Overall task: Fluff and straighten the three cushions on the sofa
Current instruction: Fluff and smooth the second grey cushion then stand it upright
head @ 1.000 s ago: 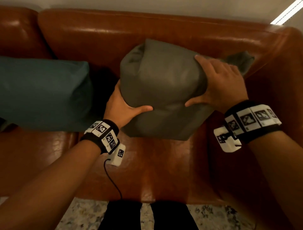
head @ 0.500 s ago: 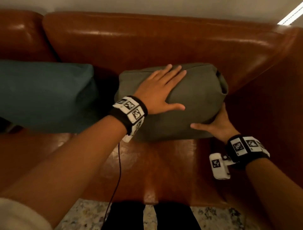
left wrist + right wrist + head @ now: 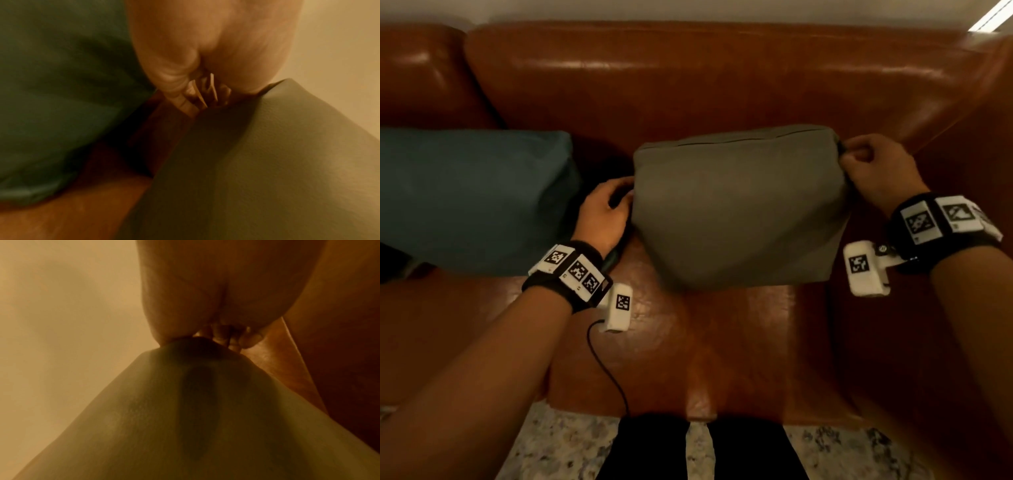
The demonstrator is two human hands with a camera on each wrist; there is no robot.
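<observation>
Head view, left to right. Teal cushion [image 3: 469, 198] at 9 o'clock, propped against the backrest of the brown leather sofa [image 3: 688, 75]; its right edge lies just beside the left hand [image 3: 604, 214]. Left hand sits in the gap between the two cushions — fingers curled, pinching the left edge of the grey-green cushion [image 3: 736, 209] about halfway up. Left wrist view confirms curled fingers [image 3: 174, 81] closed on the cushion's corner fabric. Grey-green cushion stands at centre, bottom edge on the seat, top toward the backrest. At 2 o'clock, the right hand [image 3: 876, 168] pinches the cushion's upper right corner — fingers closed on fabric, as the right wrist view also shows. Patterned rug [image 3: 558, 445] at 6 o'clock.
</observation>
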